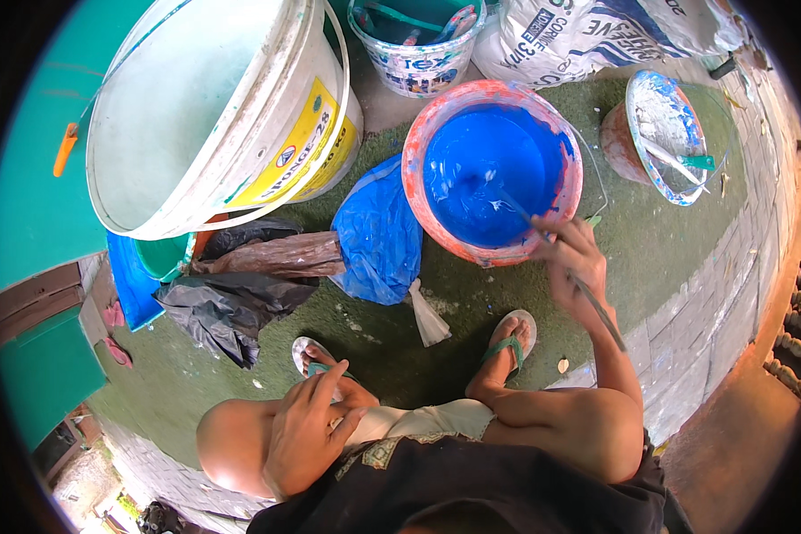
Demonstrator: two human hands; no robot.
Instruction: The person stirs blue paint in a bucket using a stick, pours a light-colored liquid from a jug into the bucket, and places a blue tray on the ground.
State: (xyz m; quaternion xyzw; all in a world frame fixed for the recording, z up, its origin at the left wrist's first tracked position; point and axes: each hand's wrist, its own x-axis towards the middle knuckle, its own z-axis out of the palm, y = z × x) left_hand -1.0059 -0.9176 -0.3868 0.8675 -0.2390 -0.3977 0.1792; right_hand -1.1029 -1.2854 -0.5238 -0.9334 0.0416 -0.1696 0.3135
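My right hand (571, 262) grips a long stick (609, 322) whose lower end dips into bright blue paint (473, 156) in a bucket with a red-smeared rim (436, 249). The paint shows swirls around the stick. My left hand (311, 427) rests over my left knee, empty, with its fingers loosely apart. Between the bucket and my feet in flip-flops (507, 351) lie a blue plastic bag (374, 240), a brown crumpled bag (276, 255) and a black bag (222, 316).
A large white bucket (178, 133) stands left, a small tub with tools (414, 67) behind. Printed sacks (578, 36) lie at the back. A paint-smeared pail (627, 142) stands right on green turf (650, 258). A teal board (36, 160) and pink slippers (116, 351) are at far left.
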